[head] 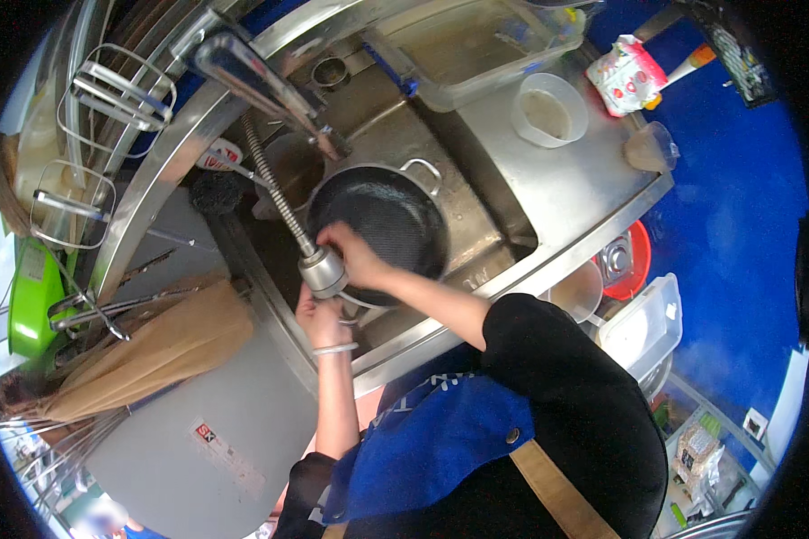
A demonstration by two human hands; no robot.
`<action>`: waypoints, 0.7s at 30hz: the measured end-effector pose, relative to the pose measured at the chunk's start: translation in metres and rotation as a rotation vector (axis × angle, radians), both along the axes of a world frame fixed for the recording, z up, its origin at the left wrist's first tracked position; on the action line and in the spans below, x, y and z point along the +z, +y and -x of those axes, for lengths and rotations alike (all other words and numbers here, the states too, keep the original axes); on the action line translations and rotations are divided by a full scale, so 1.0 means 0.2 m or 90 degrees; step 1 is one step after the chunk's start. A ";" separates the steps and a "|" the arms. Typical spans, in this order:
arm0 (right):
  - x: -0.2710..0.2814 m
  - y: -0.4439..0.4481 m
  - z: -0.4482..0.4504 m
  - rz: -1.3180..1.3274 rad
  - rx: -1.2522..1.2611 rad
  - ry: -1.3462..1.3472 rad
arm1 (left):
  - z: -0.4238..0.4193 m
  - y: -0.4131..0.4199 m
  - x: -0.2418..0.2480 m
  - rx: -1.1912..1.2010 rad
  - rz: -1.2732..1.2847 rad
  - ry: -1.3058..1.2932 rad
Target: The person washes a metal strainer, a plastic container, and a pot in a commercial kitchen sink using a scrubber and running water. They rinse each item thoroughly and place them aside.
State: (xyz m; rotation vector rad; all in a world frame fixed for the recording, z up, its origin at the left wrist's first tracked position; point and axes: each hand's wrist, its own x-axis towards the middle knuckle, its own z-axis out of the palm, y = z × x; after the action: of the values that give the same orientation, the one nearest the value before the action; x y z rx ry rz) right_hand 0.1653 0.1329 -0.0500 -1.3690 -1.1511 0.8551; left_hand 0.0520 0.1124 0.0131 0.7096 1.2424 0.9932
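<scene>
A black wok-like pan [391, 215] with metal loop handles lies tilted in a stainless steel sink [475, 215]. My right hand [354, 252] reaches over the pan's near left side, fingers bent and slightly blurred. Whether it holds anything is unclear. Below it, my left hand [320, 320] is beside the pan's near edge, close to a loop handle. A metal spray head [323, 271] on a coiled spring hose [270, 178] hangs in front of both hands and partly hides the left fingers, so its grip cannot be made out.
A faucet arm [263, 81] juts over the sink. A clear plastic tub [472, 54] and a round plastic container [549, 111] stand right of the basin. Left are a dark scrubber [216, 192], a grey panel [195, 445] and a green plastic container [34, 296].
</scene>
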 end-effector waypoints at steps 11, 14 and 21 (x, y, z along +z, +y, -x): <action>0.08 -0.51 -0.99 0.253 -0.280 -0.069 | -0.33 0.04 -0.09 -0.305 -0.513 0.510; 0.29 -0.50 -1.42 0.125 -0.518 -0.120 | -0.40 0.07 -0.13 -0.418 -0.560 0.545; 0.37 -0.50 -1.84 0.179 -0.489 -0.404 | -0.57 0.11 -0.08 -0.504 -0.701 0.647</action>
State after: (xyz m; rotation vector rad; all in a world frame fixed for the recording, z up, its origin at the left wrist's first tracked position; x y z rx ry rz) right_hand 0.5323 0.0335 0.0238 -2.2015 -0.8355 0.0053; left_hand 0.1667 0.1347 -0.0028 2.5598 0.9292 0.5339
